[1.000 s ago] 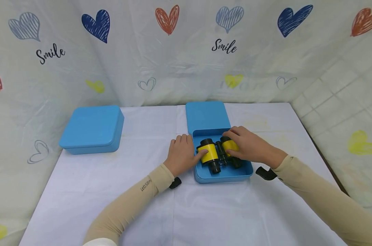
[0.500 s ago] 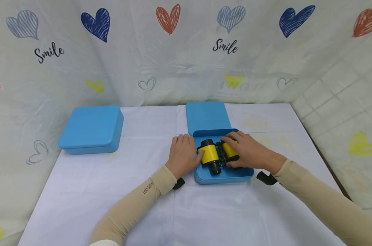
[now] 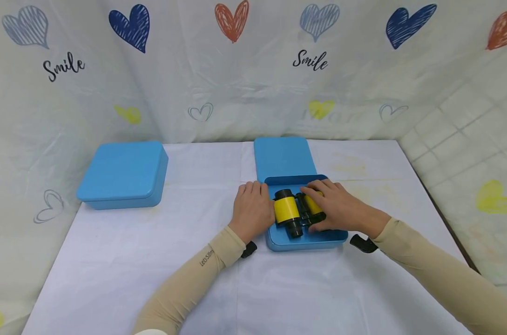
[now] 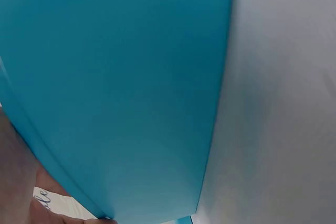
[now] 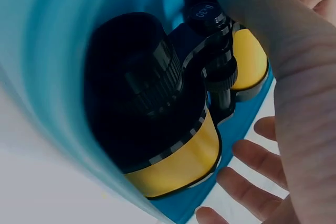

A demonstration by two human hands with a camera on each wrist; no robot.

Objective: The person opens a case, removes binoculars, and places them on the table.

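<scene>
In the head view, yellow-and-black binoculars (image 3: pixel 287 209) lie in a blue box (image 3: pixel 307 244), whose lid (image 3: pixel 284 157) is laid back behind it. My left hand (image 3: pixel 253 210) grips the box's left wall over the rim; the left wrist view shows its fingers at the edge of the blue side (image 4: pixel 131 87). Over the right barrel, my right hand (image 3: pixel 347 207) holds the binoculars, partly hiding them. Seen from the right wrist, the thumb reaches the central hinge of the binoculars (image 5: pixel 178 166), marked 8x30, and the curled fingers (image 5: pixel 257 192) lie close to the yellow band.
A second blue box (image 3: pixel 121 172), closed, stands at the back left of the white-covered table (image 3: pixel 207 181). Behind the table hangs a pale curtain (image 3: pixel 253 83) printed with hearts and words. Black wrist mounts (image 3: pixel 363 243) show under both forearms.
My left thumb has drawn back from the left barrel to the box rim. My right hand has shifted slightly down and inward around the right barrel, then stays there. The boxes have hardly moved.
</scene>
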